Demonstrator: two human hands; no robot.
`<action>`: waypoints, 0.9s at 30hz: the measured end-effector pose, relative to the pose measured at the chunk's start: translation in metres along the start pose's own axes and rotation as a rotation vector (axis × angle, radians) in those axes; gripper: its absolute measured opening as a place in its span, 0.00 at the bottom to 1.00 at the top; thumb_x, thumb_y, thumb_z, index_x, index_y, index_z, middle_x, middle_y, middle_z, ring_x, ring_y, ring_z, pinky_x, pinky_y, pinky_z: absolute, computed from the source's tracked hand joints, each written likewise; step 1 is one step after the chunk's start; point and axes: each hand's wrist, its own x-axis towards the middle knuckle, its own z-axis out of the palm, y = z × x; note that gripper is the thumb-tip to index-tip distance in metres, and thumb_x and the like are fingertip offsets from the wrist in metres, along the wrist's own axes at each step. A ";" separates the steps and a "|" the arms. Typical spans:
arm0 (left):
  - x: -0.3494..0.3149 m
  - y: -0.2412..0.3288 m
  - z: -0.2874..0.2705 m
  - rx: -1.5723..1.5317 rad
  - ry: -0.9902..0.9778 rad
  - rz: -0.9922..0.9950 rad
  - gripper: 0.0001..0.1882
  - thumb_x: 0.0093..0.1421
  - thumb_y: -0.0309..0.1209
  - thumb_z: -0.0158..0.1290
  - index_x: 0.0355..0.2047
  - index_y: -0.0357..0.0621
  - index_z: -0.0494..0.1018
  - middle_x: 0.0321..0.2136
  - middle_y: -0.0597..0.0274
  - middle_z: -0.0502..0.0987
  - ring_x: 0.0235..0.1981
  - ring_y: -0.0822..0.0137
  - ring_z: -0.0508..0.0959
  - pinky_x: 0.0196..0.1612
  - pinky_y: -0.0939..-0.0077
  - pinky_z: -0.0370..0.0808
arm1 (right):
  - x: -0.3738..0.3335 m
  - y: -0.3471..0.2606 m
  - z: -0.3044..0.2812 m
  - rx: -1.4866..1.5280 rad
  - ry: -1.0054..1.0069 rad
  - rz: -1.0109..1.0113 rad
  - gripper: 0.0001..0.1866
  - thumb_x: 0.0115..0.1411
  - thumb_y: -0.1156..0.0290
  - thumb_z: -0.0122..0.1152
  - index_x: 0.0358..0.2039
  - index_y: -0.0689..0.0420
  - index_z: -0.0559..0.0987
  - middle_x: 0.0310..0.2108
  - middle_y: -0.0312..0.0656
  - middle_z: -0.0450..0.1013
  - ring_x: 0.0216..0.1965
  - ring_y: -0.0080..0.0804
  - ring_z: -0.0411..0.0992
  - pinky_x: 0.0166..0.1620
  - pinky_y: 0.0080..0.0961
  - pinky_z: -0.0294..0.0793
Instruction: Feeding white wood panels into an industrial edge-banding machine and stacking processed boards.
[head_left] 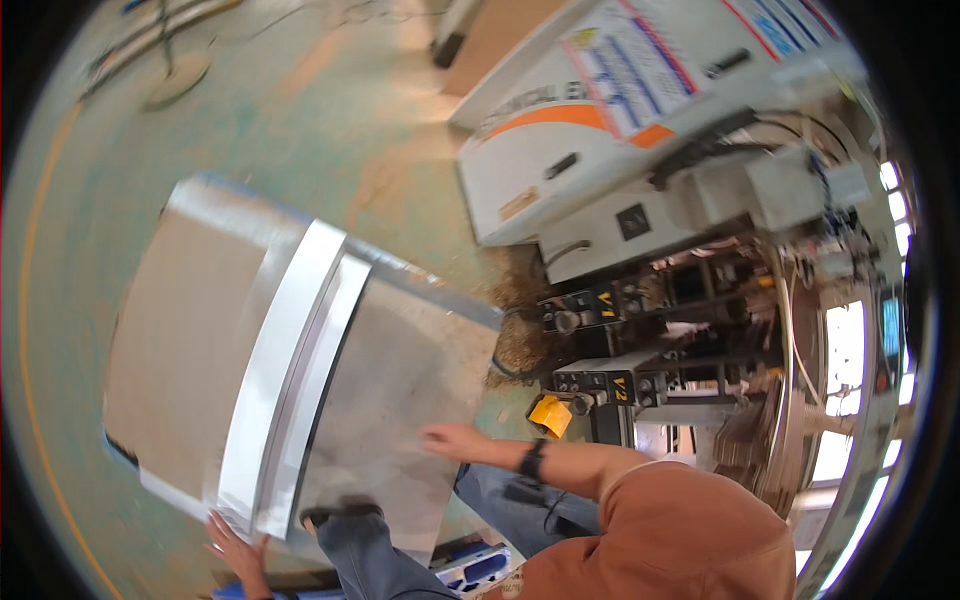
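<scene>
Lining up or steadying the two pale strips seems to be the step you have in hand: your left hand point(235, 552) is between seven and eight o'clock, at the near end of the wide white strip point(272, 370), its fingers and thumb spread apart, though whether they touch the strip you cannot tell from here. Your right hand point(455, 441) hangs at six o'clock over the bare grey-brown surface point(395, 365), apparently holding nothing; its fingers are blurred, so whether they are together or apart cannot be told. Both strips lie at eight o'clock, the narrow white strip point(310, 400) just on the right of the wide one and dark along its right edge. Shifting either from this pose would, as a judgement, call for closing your left fingers on its end and bringing your right hand over toward it. Count two hands, two strips and one brown panel point(190, 300) at nine o'clock. Beyond these, count one white cabinet point(510, 195) with an orange stripe at one o'clock, two dark control units, the upper point(590, 308) at three and the lower point(610, 386) at four, and one yellow part point(550, 415) at five.
</scene>
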 end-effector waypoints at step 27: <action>-0.230 0.550 -0.270 -0.802 -0.832 0.727 0.28 0.47 0.35 0.50 0.47 0.35 0.57 0.35 0.53 0.70 0.36 0.63 0.71 0.41 0.71 0.65 | -0.706 0.217 -0.296 0.108 1.895 0.914 0.23 0.44 0.60 0.57 0.38 0.63 0.67 0.35 0.52 0.66 0.40 0.41 0.64 0.42 0.31 0.62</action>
